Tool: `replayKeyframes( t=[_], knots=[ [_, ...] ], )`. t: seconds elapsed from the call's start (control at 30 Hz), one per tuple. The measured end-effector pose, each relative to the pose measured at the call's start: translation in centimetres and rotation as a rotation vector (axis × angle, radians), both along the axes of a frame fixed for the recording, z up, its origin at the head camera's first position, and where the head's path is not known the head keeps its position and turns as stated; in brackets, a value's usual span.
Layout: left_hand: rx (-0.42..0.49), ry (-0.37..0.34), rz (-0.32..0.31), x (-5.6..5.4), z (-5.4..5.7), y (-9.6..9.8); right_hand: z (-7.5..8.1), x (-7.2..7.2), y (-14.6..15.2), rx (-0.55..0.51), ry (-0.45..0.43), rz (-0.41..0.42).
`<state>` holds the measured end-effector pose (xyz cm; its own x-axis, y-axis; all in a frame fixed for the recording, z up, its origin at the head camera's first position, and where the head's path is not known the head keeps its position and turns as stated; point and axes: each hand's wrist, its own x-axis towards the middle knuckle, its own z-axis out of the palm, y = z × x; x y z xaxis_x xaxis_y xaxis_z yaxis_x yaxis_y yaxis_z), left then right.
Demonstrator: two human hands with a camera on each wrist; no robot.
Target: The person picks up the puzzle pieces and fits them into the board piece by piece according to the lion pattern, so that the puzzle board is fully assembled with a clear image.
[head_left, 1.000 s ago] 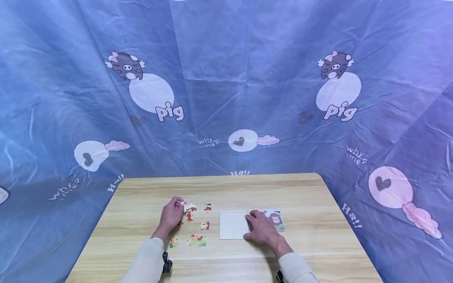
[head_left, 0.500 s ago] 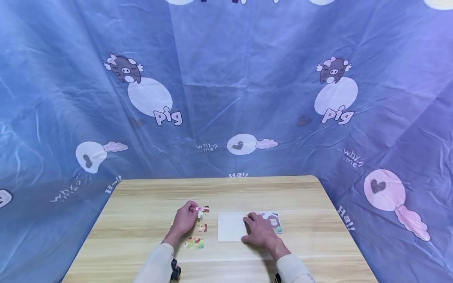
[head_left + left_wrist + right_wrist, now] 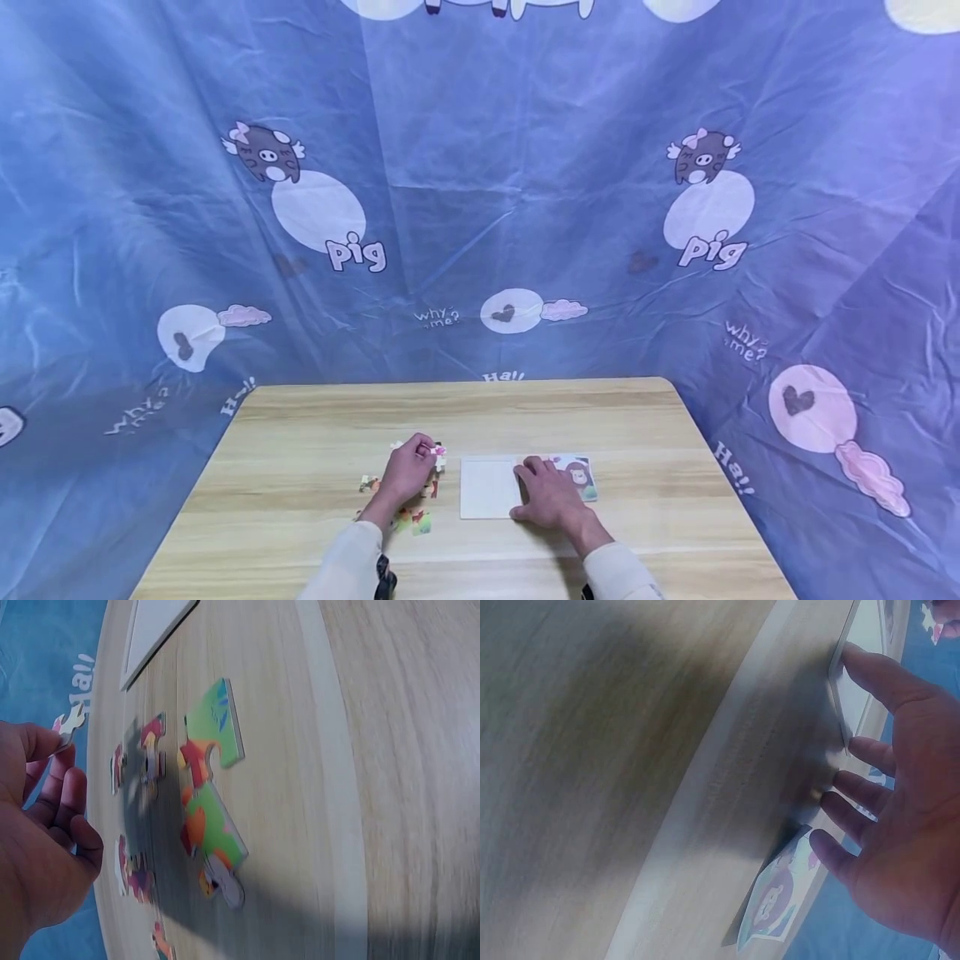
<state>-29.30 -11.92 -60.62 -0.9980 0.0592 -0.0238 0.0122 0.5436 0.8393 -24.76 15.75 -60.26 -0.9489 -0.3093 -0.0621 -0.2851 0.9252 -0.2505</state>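
Your left hand [image 3: 408, 477] pinches 1 puzzle piece [image 3: 73, 724], held above the tabletop [image 3: 480, 421]. The relation that seems to matter most is the sideways one: the piece sits just left of the white board [image 3: 486, 492], near its far left corner, so the board lies from it toward the tabletop's right edge. The board rests flat around the tabletop's middle and looks nearly square, with no clear long axis; the piece is too small for you to read one. Your right hand [image 3: 551, 496] grips nothing: its thumb and 1 fingertip touch the board's right border. Beyond it, toward the tabletop's right edge, lies a picture card [image 3: 579, 475], partly hidden. Your left hand is nearer the loose pieces [image 3: 214, 825], on the tabletop's left half.
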Motion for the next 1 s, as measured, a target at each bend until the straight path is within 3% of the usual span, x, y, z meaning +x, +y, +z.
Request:
replayKeyframes(
  t=[0.5,0.77,1.0],
  knots=[
    [-0.006,-0.011,0.007,0.8,-0.2,2.2,0.6,0.5,0.2,-0.013,-0.017,0.004],
    [0.008,0.016,0.014,0.6,-0.7,2.9,0.2,0.3,0.2,-0.020,-0.010,-0.004],
    [-0.047,0.024,0.020,0.5,-0.9,3.6,0.0,0.2,0.3,-0.015,-0.004,-0.008]
  ],
)
